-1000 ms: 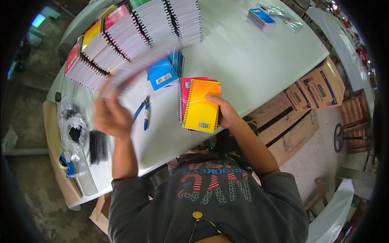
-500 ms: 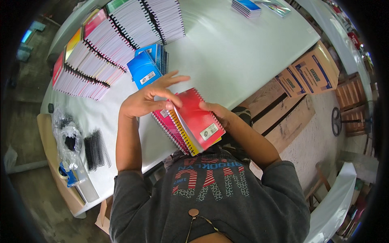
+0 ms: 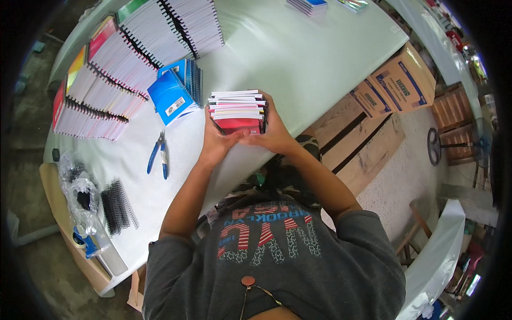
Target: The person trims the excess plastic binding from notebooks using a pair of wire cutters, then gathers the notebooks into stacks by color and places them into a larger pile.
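Note:
A small stack of spiral notebooks [image 3: 237, 109] with a red cover facing me stands on edge on the pale green table [image 3: 298, 58]. My left hand [image 3: 216, 141] grips its left side and my right hand [image 3: 269, 133] grips its right side, page edges pointing up. Just left of the stack lies a pile of blue-covered notebooks [image 3: 173, 93]. Rows of bound notebooks [image 3: 122, 64] lie fanned out across the far left of the table.
Blue-handled pliers [image 3: 159, 154] lie on the table left of my arm. Black spiral bindings [image 3: 117, 207] and a plastic bag [image 3: 80, 192] sit at the near left corner. Cardboard boxes [image 3: 397, 82] and wooden pallets [image 3: 357, 138] stand right of the table. More notebooks [image 3: 309, 5] lie at the far edge.
The notebooks went from lying flat under my right hand to being gathered and stood on edge between both hands. My left hand came in from the left and closed on the stack.

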Tool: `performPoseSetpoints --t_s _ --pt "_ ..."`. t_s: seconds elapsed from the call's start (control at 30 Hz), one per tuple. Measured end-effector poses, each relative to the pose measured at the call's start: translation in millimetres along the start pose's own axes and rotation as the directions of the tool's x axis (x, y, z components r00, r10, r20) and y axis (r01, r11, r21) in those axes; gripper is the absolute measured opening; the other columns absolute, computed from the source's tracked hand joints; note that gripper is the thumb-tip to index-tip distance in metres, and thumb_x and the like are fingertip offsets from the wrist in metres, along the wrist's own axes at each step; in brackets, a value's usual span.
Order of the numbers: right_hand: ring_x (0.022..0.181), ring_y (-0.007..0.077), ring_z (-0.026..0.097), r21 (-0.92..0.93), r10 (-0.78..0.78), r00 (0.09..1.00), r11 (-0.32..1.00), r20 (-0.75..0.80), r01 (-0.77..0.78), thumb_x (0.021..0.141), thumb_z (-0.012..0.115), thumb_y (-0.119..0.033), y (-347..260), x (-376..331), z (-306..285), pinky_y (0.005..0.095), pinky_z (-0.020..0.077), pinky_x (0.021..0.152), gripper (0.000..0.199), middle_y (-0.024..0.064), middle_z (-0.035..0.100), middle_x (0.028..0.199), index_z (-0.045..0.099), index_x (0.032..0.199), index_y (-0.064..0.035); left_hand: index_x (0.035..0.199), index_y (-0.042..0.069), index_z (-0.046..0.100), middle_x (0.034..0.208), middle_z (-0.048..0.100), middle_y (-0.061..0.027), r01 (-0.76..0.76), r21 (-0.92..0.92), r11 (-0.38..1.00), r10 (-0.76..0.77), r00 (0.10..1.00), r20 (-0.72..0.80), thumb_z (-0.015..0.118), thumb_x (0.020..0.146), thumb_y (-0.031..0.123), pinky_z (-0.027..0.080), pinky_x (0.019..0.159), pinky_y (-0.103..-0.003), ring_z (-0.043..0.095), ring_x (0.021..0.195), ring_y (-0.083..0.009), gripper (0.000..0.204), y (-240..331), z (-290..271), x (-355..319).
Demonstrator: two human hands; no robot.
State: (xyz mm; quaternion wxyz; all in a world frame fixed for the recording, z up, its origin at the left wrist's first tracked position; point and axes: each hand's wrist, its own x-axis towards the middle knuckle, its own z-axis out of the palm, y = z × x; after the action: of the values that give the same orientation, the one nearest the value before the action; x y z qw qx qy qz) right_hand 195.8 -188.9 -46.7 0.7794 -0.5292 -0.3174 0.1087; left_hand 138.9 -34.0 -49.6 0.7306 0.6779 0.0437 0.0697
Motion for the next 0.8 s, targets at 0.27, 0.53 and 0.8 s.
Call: performPoseSetpoints --t_s 0.27,0.53,0.8 --pt "0.101 0.0166 0.054 -0.026 -0.031 0.991 0.999 -0.134 0.028 0.060 0.085 -0.020 17 3 7 0.0309 0.0421 0.090 0.073 0.0090 0.058 0.108 0.044 0.119 -0.0023 0.117 0.001 0.038 0.107 0.057 -0.0103 0.060 0.037 0.997 -0.062 0.997 0.045 0.084 0.060 0.010 0.047 0.086 -0.031 0.057 0.099 -0.0175 0.073 -7 -9 -1" --pt "0.092 0.0178 0.060 -0.324 0.173 0.982 0.928 -0.068 -0.186 0.058 0.085 -0.021 10 2 -5 0.0315 0.0453 0.085 0.067 0.0121 0.063 0.098 0.051 0.113 -0.0011 0.111 -0.004 0.051 0.105 0.062 -0.0111 -0.065 0.316 0.946 0.031 0.993 0.113 0.080 0.065 0.004 0.049 0.084 -0.032 0.059 0.096 -0.0178 0.055 1 -12 6" --pt "0.090 0.0188 0.060 0.341 0.454 0.891 0.835 0.017 -0.432 0.077 0.064 -0.010 -9 -4 -11 0.0322 0.0484 0.081 0.049 0.0105 0.058 0.105 0.045 0.120 0.0015 0.119 0.002 0.048 0.101 0.062 -0.0150 0.130 0.719 0.683 -0.139 0.989 -0.047 0.069 0.079 0.032 0.048 0.079 -0.033 0.061 0.092 -0.0245 0.055 65 -7 -13"
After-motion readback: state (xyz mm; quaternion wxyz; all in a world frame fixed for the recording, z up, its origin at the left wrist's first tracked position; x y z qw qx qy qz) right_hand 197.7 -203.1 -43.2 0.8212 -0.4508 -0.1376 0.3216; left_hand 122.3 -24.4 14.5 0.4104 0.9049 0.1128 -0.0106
